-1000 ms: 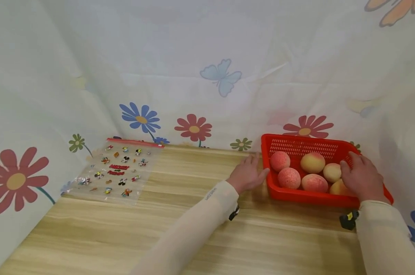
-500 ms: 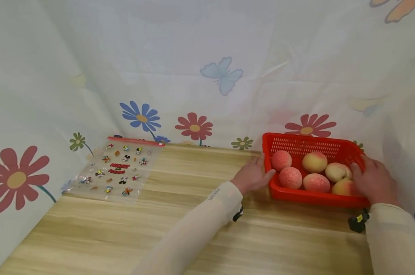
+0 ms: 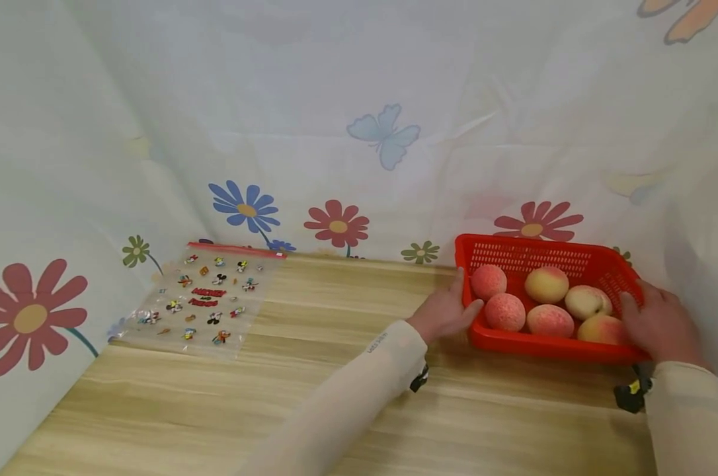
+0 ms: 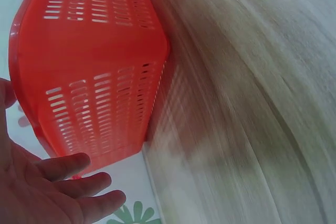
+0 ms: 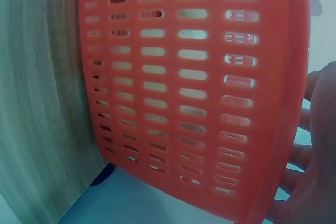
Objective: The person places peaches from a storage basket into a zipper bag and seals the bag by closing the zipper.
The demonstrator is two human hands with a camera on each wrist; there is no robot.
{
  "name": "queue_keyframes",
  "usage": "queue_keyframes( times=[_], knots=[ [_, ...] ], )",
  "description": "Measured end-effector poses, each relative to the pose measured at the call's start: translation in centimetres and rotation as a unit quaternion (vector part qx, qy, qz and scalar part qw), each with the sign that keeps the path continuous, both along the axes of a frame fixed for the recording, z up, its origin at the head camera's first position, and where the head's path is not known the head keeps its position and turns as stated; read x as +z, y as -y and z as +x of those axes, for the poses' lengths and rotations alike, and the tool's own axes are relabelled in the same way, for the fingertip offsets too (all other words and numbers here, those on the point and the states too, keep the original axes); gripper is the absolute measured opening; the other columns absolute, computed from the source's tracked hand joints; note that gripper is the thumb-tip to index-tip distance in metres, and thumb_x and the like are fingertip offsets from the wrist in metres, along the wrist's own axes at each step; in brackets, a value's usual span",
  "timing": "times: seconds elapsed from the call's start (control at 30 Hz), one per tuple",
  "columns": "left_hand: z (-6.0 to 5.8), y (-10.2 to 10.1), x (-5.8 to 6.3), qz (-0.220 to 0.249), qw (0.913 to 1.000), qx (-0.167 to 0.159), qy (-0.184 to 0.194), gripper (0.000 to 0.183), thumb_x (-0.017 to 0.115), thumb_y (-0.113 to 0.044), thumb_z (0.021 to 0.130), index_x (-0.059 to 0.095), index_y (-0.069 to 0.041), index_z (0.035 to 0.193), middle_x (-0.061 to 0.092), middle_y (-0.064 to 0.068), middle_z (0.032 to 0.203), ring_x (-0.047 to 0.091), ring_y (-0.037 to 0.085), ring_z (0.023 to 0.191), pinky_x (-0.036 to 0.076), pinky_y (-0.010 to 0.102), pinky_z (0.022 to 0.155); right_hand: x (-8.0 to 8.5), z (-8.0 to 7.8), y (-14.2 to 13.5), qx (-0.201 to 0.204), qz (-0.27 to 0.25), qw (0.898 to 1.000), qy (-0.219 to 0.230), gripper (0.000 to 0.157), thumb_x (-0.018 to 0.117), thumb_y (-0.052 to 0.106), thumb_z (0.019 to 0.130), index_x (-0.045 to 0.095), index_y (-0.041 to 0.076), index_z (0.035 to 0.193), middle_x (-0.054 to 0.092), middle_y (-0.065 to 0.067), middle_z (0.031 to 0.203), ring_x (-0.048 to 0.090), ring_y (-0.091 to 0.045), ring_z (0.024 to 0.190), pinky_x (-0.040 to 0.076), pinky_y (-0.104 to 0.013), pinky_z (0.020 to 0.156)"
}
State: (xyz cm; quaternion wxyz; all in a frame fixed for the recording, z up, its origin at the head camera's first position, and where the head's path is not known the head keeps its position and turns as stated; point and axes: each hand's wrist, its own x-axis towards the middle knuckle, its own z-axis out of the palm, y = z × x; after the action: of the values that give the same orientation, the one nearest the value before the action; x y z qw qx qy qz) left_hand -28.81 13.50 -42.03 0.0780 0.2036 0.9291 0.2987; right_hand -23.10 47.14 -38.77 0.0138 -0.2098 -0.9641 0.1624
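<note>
A red plastic basket (image 3: 531,344) with slotted walls stands at the right of the wooden table, holding several pink-and-yellow peaches (image 3: 546,284). My left hand (image 3: 445,311) is at its left end, thumb over the rim. In the left wrist view the fingers (image 4: 86,184) of that hand extend, spread, beside the slotted wall. At the opposite end, my right hand (image 3: 662,324) holds the rim, its thumb on the inner side. The right wrist view has its fingers (image 5: 299,156) lying along the far side of the rim.
A clear zip bag (image 3: 207,297) with cartoon prints and a red zip strip lies flat at the back left of the table (image 3: 216,410). White flower-printed cloth (image 3: 311,79) closes off the back and both sides, close behind the basket.
Both hands have moved right: the left one closer in to the basket's left end, the right one from over the peaches to the right rim. The basket and bag have stayed put.
</note>
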Motion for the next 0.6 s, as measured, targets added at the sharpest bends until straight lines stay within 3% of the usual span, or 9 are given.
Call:
queue_keyframes(
  times=[0.2, 0.43, 0.53, 0.6],
  knots=[
    [0.5, -0.6, -0.5, 0.001, 1.0000, 0.003, -0.001, 0.080, 0.043, -0.055, 0.096, 0.005, -0.019, 0.157, 0.046, 0.000, 0.149, 0.057, 0.017, 0.123, 0.047, 0.034, 0.103, -0.5, 0.3, -0.3, -0.008, -0.015, 1.000, 0.004, 0.074, 0.023, 0.047, 0.102, 0.008, -0.009, 0.149, 0.017, -0.043, 0.140, 0.027, -0.057, 0.116, 0.031, -0.074, 0.097],
    [0.9, -1.1, -0.8, 0.000, 0.9995, 0.013, 0.030, 0.076, 0.041, -0.052, 0.098, 0.004, -0.022, 0.157, 0.061, 0.002, 0.123, 0.057, 0.012, 0.092, 0.053, 0.029, 0.091, -1.2, 0.7, -1.0, -0.024, -0.047, 0.999, 0.006, 0.073, 0.024, 0.045, 0.102, 0.009, -0.009, 0.150, 0.022, -0.042, 0.137, 0.032, -0.052, 0.107, 0.036, -0.072, 0.095],
    [0.9, -1.3, -0.9, 0.003, 0.9994, 0.011, 0.033, 0.074, 0.039, -0.051, 0.099, 0.003, -0.022, 0.157, 0.061, 0.002, 0.122, 0.057, 0.012, 0.092, 0.052, 0.028, 0.089, -1.4, 0.9, -1.3, -0.026, -0.056, 0.998, 0.004, 0.070, 0.026, 0.042, 0.103, 0.011, -0.009, 0.149, 0.028, -0.040, 0.132, 0.037, -0.048, 0.100, 0.043, -0.068, 0.092],
    [0.9, -1.4, -1.1, 0.010, 0.9993, 0.007, 0.034, 0.076, 0.041, -0.052, 0.099, 0.003, -0.022, 0.157, 0.059, 0.002, 0.131, 0.060, 0.012, 0.100, 0.052, 0.029, 0.093, -1.5, 1.0, -1.6, -0.023, -0.060, 0.998, 0.006, 0.068, 0.028, 0.037, 0.103, 0.013, -0.011, 0.148, 0.033, -0.039, 0.128, 0.040, -0.046, 0.095, 0.048, -0.063, 0.085]
  ],
)
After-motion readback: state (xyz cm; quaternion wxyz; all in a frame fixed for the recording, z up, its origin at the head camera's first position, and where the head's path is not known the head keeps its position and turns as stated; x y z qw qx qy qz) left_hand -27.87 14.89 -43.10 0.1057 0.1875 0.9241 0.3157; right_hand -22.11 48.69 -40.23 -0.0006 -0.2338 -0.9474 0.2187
